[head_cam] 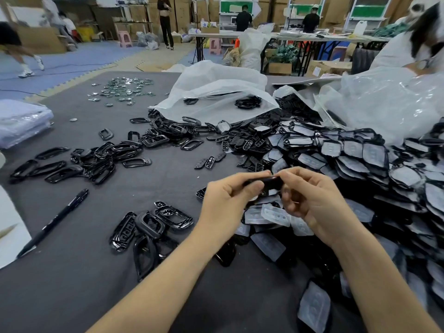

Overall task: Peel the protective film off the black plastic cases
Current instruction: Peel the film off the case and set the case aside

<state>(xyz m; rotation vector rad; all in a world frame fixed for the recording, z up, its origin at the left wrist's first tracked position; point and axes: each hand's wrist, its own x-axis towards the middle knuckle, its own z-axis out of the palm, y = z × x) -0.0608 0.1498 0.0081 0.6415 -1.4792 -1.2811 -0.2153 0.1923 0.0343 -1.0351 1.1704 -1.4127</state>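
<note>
Both hands hold one glossy black plastic case [270, 183] above the grey table [79, 280]. My left hand [230, 200] grips its left end with thumb and fingers. My right hand [310, 198] pinches its right end, fingers curled under it. Whether film is on this case is hidden by my fingers. A large heap of black cases with cloudy film [355, 155] spreads across the right half of the table. Loose peeled film pieces [274, 216] lie just below my hands. A small group of bare glossy cases [153, 224] sits to the left of my left forearm.
A black pen [55, 221] lies at the left. Black frame rings [96, 159] are scattered mid-left, small shiny parts [122, 90] at the far left. Open plastic bags [216, 92] stand behind the heap. People work at tables in the background.
</note>
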